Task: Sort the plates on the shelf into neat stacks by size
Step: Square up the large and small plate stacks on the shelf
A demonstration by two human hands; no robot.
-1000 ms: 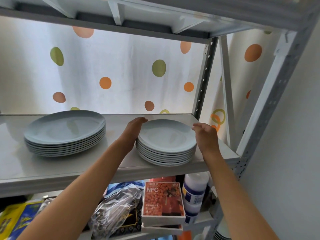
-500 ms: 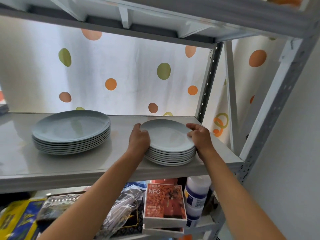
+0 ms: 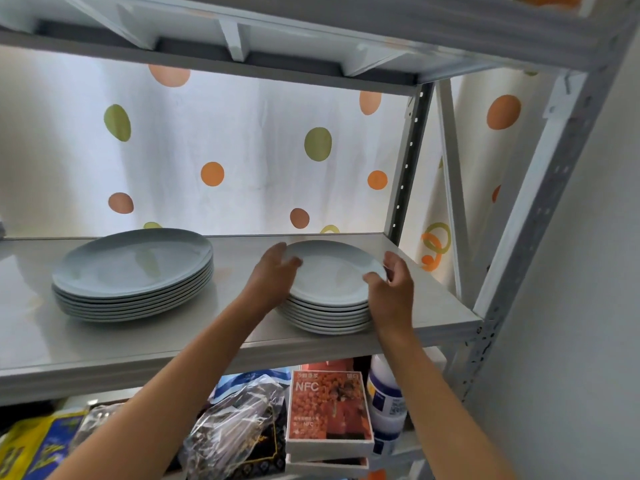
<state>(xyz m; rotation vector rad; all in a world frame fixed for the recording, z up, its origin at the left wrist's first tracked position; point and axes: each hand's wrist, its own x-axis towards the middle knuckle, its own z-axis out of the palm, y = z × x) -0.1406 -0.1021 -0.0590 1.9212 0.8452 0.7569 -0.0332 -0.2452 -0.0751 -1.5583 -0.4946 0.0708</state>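
**Both hands now on the top small plate**

A second ago my hands only flanked the stack of smaller pale blue-grey round plates (image 3: 329, 311) at the right of centre; half a second ago they pressed against its sides. Now my left hand (image 3: 272, 277) has crept up so its fingers curl over the left rim of the topmost small plate (image 3: 332, 271), and my right hand (image 3: 391, 289) pinches the right rim, thumb over the edge. The top plate looks tilted, its right edge a little raised off the ones beneath, though I cannot tell for sure whether it is fully clear of them

The stack itself sits where it was on the grey metal shelf board (image 3: 242, 327), near the front right corner. The stack of larger pale blue-grey round plates (image 3: 133, 275) stands well apart at centre left, untouched and already even

I judge the sorting by size is done, with two separate piles; what remains is squaring this small pile. Below the shelf, at the bottom of the frame, lie an orange box marked NFC (image 3: 329, 408) and a crinkled clear plastic bag (image 3: 235, 424)
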